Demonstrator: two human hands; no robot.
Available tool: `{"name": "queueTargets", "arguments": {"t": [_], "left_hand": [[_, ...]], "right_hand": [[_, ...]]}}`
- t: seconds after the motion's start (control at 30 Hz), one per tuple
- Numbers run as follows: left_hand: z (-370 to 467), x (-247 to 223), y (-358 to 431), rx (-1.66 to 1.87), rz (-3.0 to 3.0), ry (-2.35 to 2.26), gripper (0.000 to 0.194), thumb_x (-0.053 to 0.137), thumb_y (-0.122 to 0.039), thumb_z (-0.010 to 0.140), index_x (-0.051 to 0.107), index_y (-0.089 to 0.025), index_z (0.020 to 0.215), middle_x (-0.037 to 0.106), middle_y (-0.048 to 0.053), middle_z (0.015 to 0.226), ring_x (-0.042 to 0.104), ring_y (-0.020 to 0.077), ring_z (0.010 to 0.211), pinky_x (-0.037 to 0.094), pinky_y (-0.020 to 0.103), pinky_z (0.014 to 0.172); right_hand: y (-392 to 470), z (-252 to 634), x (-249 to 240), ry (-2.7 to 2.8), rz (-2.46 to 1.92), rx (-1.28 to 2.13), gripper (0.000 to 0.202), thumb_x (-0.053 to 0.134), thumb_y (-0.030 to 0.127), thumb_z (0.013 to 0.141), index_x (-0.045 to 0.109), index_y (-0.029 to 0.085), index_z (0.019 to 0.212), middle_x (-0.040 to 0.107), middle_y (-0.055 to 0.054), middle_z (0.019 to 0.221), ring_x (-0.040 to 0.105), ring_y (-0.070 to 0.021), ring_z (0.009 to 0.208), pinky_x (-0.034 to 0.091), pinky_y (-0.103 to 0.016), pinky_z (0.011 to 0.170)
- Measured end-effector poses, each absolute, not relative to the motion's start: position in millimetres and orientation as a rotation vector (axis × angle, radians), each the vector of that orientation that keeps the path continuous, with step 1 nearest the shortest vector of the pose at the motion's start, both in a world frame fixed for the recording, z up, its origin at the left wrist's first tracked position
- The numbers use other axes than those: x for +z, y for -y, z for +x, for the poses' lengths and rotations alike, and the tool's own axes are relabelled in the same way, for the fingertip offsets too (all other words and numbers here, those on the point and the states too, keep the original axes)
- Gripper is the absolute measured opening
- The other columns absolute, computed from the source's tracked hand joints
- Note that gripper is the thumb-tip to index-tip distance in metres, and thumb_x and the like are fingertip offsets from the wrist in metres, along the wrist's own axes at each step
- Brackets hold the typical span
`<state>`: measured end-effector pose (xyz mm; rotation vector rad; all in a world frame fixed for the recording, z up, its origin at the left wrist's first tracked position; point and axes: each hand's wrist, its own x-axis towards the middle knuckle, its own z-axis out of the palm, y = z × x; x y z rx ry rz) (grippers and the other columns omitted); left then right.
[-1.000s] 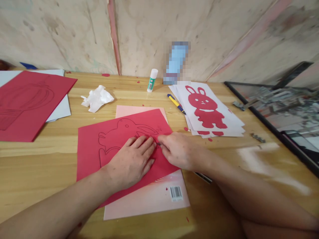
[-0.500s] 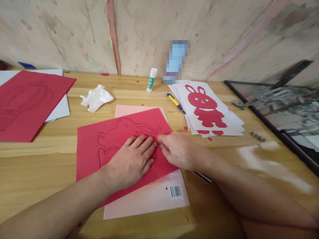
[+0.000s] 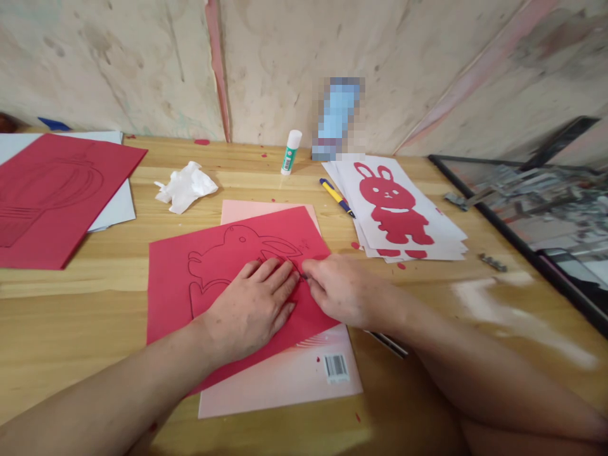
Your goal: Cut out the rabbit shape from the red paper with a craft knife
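My left hand (image 3: 254, 304) lies flat on a sheet of red paper (image 3: 171, 272), fingers stretched out and pressing it down. A rabbit outline is drawn on the sheet, part of it covered by that hand. Close to its fingertips, my right hand (image 3: 339, 288) is closed in a pinch around a thin dark-tipped tool (image 3: 304, 276). The tip meets the paper by the rabbit's outline; the fingers hide most of the tool. Beneath the sheet is a pale pink booklet (image 3: 280, 392) with a barcode. A thin metallic rod (image 3: 392, 345) shows below my right wrist; whether it belongs to the tool, I cannot tell.
White sheets with a red rabbit cutout (image 3: 399, 212) lie at right, beside a yellow-blue pen (image 3: 337, 197). Behind stand a glue stick (image 3: 291, 153) and a blurred-out device (image 3: 338, 114). Left are crumpled tissue (image 3: 186, 187) and red paper with a lantern drawing (image 3: 61, 202). A black-framed rack (image 3: 513, 240) borders the right.
Both hands stay in nearly the same place on the red paper. The whole view has shifted very slightly; little else differs.
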<state>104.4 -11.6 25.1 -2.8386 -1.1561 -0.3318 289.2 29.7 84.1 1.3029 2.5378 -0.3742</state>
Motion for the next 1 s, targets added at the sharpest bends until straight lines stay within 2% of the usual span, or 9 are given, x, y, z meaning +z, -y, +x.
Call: {"name": "queueTargets", "arguments": {"t": [0.3,1.0], "left_hand": [[103.8,24.6,11.2,-0.352,-2.837,1.157,0.042,0.034,-0.032,0.100,0.051,-0.012,0.132,0.052,0.012,0.137,0.048,0.0288,0.119,0.037,0.044,0.096],[103.8,25.3,10.9,-0.346,-2.840,1.154,0.043,0.032,-0.032,0.100,0.051,-0.011,0.133,0.051,0.011,0.138,0.047,0.0291,0.120,0.037,0.044,0.096]], "right_hand": [[-26.4,288.9,85.4,-2.522,1.326,-0.370,0.018,0.043,0.018,0.086,0.059,0.017,0.078,0.062,-0.005,0.064,0.051,-0.0130,0.055,0.025,-0.027,0.052],[-24.6,291.3,83.4,-2.529,1.293,-0.391,0.018,0.042,0.016,0.084,0.059,0.017,0.078,0.064,-0.007,0.067,0.053,-0.0146,0.058,0.025,-0.027,0.052]]}}
